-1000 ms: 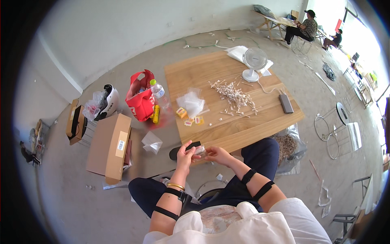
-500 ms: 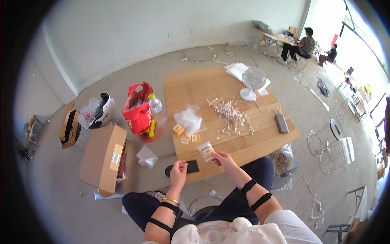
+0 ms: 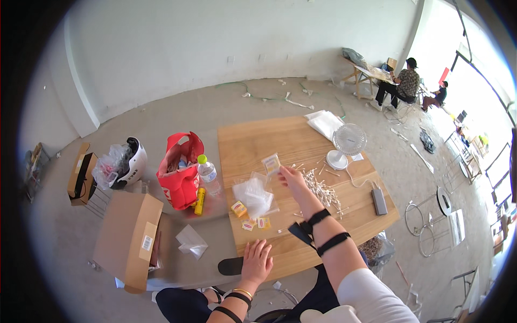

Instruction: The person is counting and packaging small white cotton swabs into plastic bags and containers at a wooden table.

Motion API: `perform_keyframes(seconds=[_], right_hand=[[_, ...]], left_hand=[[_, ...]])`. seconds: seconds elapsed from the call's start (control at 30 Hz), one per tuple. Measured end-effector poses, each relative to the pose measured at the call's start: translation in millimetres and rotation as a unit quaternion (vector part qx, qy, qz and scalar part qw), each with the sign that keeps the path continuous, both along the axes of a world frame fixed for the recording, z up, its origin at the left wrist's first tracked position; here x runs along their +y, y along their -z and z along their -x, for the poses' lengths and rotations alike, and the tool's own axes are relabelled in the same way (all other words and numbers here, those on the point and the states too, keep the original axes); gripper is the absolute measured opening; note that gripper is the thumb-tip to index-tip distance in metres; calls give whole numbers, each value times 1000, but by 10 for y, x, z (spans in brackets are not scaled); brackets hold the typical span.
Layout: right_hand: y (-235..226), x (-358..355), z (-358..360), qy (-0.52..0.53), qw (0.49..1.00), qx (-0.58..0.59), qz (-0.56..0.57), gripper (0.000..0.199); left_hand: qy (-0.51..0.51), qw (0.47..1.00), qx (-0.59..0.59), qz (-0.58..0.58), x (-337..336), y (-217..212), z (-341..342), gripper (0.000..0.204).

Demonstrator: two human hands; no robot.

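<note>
My right hand (image 3: 292,178) reaches out over the table and pinches a small clear packet (image 3: 272,163) with a yellow and white label. Beneath and beside that wrist lies a loose heap of cotton swabs (image 3: 326,195), partly hidden by my arm. My left hand (image 3: 256,261) rests at the table's near edge, fingers stretched out and holding nothing. A dark flat pad with a rounded end (image 3: 230,266) sticks out beside it, partly covered by the hand. Clear plastic bags (image 3: 252,196) are piled left of the swabs, with small yellow cards (image 3: 263,223) nearer me.
At the table's right stand a white fan (image 3: 349,141) and a grey power bank (image 3: 379,201). On the left are a red bag (image 3: 177,183), a water bottle (image 3: 207,170), a yellow tube (image 3: 200,201) and an open cardboard box (image 3: 121,231). A person (image 3: 404,83) sits far right.
My right hand has moved forward over the table with the packet. My left hand has gone from closed fingers to stretched out on the table edge. The view has shifted.
</note>
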State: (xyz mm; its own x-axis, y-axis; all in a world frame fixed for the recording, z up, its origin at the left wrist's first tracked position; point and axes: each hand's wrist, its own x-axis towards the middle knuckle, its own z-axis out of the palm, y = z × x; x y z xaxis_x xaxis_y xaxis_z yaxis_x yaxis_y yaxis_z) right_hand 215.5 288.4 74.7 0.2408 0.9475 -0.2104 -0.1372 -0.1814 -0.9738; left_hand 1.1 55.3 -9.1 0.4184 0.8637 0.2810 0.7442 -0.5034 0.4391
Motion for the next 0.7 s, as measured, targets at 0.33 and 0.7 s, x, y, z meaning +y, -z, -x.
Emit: perform_keyframes(seconds=[0.33, 0.7], right_hand=[[986, 416, 186, 56, 913, -404, 29, 49], [480, 175, -15, 9, 986, -165, 10, 25]], left_hand=[[-1, 1000, -6, 15, 55, -21, -43, 47], [12, 1000, -12, 4, 36, -17, -106, 47]])
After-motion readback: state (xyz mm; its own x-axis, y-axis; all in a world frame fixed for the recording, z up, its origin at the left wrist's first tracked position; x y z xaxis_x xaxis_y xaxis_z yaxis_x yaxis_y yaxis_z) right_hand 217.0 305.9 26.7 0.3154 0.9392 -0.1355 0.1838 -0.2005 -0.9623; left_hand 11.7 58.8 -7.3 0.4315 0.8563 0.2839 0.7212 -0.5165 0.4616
